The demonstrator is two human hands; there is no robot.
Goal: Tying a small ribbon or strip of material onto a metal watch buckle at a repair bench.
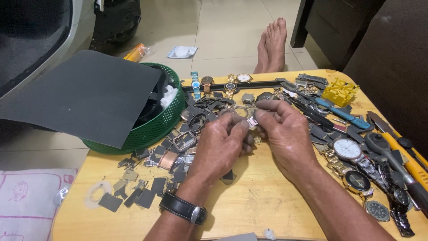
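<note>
Wooden table (267, 205) is littered with watch parts, and above its middle both hands meet. The left hand (220, 145) and right hand (285, 129) pinch a small silver link piece (252, 122) between their fingertips, each closed narrowly on it (what kind of piece it is, I cannot tell). A black wristwatch (183, 208) sits on the left wrist. To the right lie a white-faced watch (347, 149) and a yellow-handled tool (408, 163); to the left stands a green basket (156, 127) under a dark sheet (84, 96).
</note>
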